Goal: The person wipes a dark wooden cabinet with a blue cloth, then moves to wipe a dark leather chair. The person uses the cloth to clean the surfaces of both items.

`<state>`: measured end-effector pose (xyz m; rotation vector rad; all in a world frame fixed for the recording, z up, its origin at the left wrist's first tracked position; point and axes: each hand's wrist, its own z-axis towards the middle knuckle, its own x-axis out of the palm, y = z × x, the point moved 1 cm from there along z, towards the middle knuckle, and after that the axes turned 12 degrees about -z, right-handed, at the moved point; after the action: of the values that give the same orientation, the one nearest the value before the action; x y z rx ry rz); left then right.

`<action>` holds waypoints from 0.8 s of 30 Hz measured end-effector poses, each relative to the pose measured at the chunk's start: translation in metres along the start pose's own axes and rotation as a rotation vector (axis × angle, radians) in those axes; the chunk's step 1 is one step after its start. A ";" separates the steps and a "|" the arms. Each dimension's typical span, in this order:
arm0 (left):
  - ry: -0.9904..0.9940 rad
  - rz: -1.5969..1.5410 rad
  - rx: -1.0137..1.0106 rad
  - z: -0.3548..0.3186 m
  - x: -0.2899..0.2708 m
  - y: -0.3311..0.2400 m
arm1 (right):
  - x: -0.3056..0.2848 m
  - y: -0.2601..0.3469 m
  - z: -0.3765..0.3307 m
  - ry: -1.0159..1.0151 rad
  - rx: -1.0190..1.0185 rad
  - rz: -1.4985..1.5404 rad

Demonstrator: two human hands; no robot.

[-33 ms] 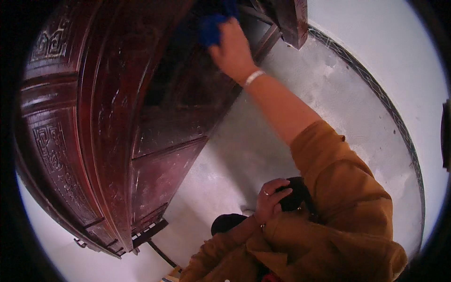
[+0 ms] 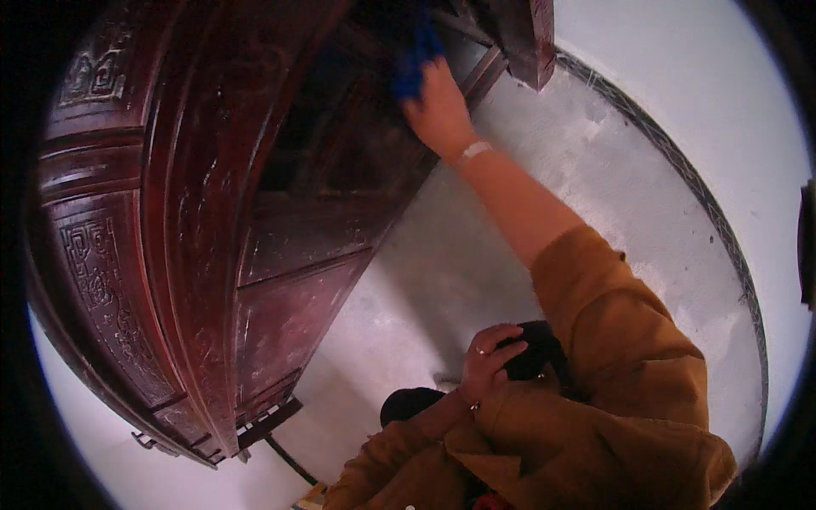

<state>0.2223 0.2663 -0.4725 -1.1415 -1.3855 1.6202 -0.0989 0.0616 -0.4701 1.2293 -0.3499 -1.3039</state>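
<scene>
My right hand stretches up and forward, closed on a bunched blue cloth. The cloth lies against the dark, shadowed side of a large reddish-brown wooden piece of furniture; how much of it touches the wood I cannot tell. A pale band circles my right wrist. My left hand rests low near my body, over my dark-clad knee, with its fingers apart and a ring on one of them. Nothing shows in it.
Carved panels run down the furniture's left face. A wooden leg stands at the top right. Pale floor stretches to a dark patterned border along the white wall. Near the furniture's lower end is a thin dark bar.
My right hand has shifted slightly right and down with the blue cloth, which now hangs more narrowly. My left hand stays in place.
</scene>
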 end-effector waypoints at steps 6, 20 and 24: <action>0.002 0.041 0.048 0.004 0.000 -0.002 | -0.001 -0.027 -0.051 0.120 0.212 0.181; -0.049 0.009 0.084 0.007 -0.003 -0.003 | -0.048 0.086 0.042 0.406 -0.734 -0.641; -0.052 0.035 0.097 0.008 -0.001 -0.008 | -0.036 0.072 0.038 0.218 -0.742 -0.493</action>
<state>0.2154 0.2637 -0.4637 -1.0790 -1.3111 1.7339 -0.1020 0.0591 -0.3811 0.8141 0.5921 -1.4956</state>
